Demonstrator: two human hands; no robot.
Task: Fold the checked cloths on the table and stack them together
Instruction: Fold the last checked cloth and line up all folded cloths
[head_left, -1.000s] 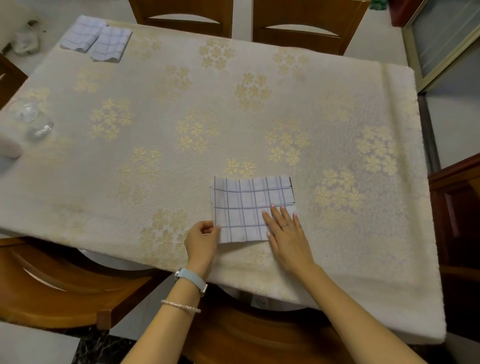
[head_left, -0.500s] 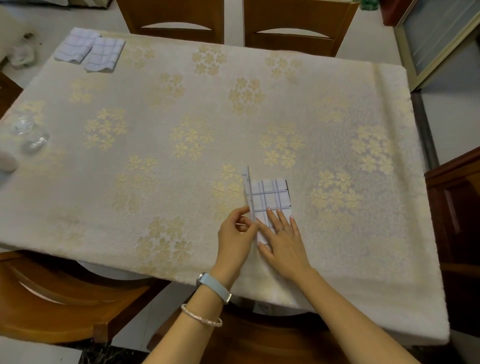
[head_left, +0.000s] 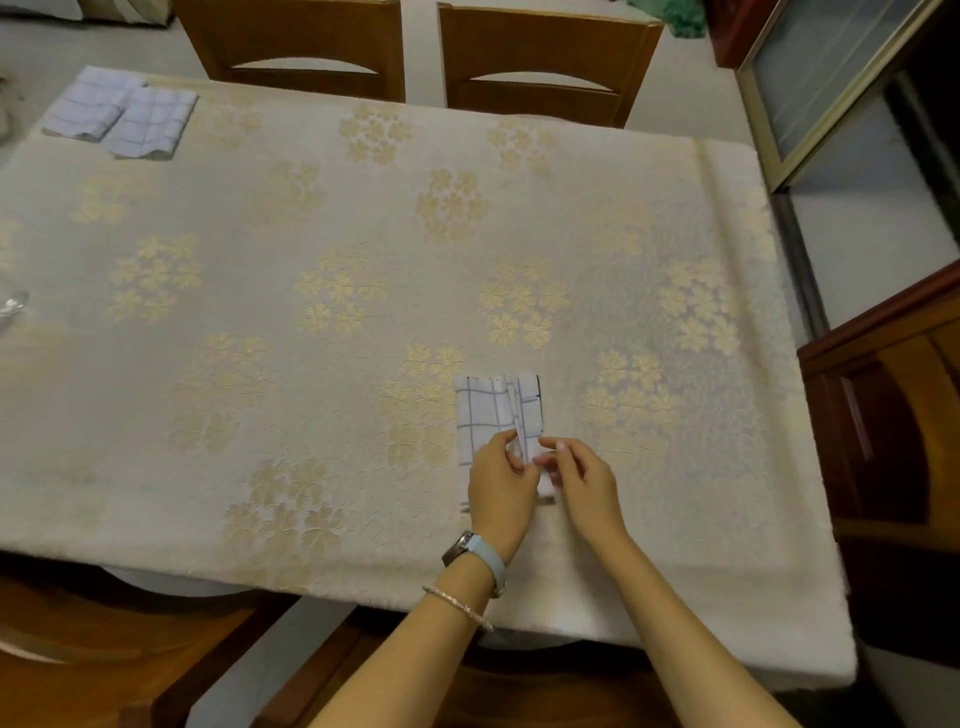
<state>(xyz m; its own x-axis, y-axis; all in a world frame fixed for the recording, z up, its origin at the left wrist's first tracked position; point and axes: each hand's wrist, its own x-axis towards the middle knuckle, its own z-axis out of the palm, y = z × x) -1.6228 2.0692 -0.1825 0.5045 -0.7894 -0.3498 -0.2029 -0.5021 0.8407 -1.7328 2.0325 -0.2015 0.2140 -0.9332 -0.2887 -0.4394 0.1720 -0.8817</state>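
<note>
Pinching the checked cloth (head_left: 488, 415) between them, your two hands meet at about five o'clock on the table (head_left: 311, 260), close to its near edge. Your left hand (head_left: 501, 486) curls thumb and fingers round a raised flap along the cloth's middle. Your right hand (head_left: 582, 480) nips the neighbouring edge, fingers bent. Both wrists angle inward, likely so the flap can be laid flat with its edges lined up. Two folded cloths (head_left: 119, 117) lie touching, side by side, far off at ten o'clock, probably where this one will join them.
</note>
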